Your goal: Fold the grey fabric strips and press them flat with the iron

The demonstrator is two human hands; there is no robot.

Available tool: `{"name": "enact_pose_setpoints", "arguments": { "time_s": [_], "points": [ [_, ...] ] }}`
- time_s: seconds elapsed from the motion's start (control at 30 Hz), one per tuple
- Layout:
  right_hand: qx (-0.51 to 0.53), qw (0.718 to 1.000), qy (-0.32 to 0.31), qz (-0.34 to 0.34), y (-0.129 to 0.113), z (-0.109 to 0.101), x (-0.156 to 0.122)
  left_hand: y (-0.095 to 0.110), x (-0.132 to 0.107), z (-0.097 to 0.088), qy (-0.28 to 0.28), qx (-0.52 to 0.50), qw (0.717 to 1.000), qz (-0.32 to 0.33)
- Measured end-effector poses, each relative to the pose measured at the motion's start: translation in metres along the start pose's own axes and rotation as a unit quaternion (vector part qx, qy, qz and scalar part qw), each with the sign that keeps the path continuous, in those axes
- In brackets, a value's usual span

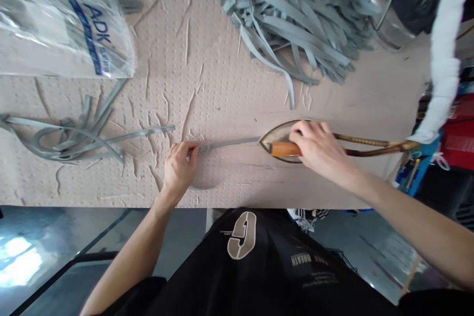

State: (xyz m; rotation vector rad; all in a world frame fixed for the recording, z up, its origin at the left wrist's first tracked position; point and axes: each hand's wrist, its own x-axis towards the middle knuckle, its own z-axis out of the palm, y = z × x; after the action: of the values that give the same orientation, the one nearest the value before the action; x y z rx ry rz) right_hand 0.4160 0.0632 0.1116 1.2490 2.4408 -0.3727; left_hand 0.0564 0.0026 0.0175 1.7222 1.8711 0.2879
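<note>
My right hand is wrapped round the orange handle of an iron, whose pointed tip faces left on the padded table. Under that tip runs a narrow grey fabric strip, stretched out to the left. My left hand pinches the strip's other end between thumb and fingers, close to the table surface. A curled loose bit of grey strip lies just below the left hand. Hoses or cords lead from the iron's back to the right. The iron's sole is hidden.
A large heap of grey strips lies at the back, beside an iron rest. At left are looser strips and a clear plastic bag. A white wrapped hose hangs at right. The wrinkled table cover ends near my body.
</note>
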Motion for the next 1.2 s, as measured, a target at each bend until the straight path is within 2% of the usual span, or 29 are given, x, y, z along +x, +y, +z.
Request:
{"name": "enact_pose_setpoints", "arguments": {
  "time_s": [0.17,0.4,0.6,0.73,0.8,0.9,1.0,1.2],
  "points": [
    [-0.009,1.000,0.001,0.003,0.063,0.022,-0.042,0.000,0.001,0.000,0.009,0.006,1.000,-0.004],
    [0.019,0.999,0.009,0.041,0.119,0.049,-0.070,-0.003,0.003,-0.002,-0.002,0.016,1.000,-0.019],
    [0.041,0.992,0.017,0.122,0.161,0.060,-0.092,0.003,0.002,-0.007,-0.008,0.014,0.999,-0.046],
    [-0.033,0.975,0.046,0.215,0.169,0.062,-0.098,0.027,0.008,-0.021,0.058,0.024,0.998,-0.025],
    [-0.058,0.967,0.055,0.243,0.168,0.062,-0.097,0.041,0.012,-0.024,0.061,0.030,0.998,0.007],
    [-0.055,0.965,0.072,0.246,0.166,0.063,-0.093,0.056,0.018,-0.017,-0.016,0.055,0.997,0.045],
    [-0.047,0.963,0.100,0.247,0.165,0.065,-0.090,0.066,0.020,-0.001,-0.079,0.106,0.989,0.072],
    [-0.030,0.964,0.135,0.226,0.160,0.069,-0.089,0.098,0.026,0.032,-0.123,0.170,0.970,0.126]
  ]
}}
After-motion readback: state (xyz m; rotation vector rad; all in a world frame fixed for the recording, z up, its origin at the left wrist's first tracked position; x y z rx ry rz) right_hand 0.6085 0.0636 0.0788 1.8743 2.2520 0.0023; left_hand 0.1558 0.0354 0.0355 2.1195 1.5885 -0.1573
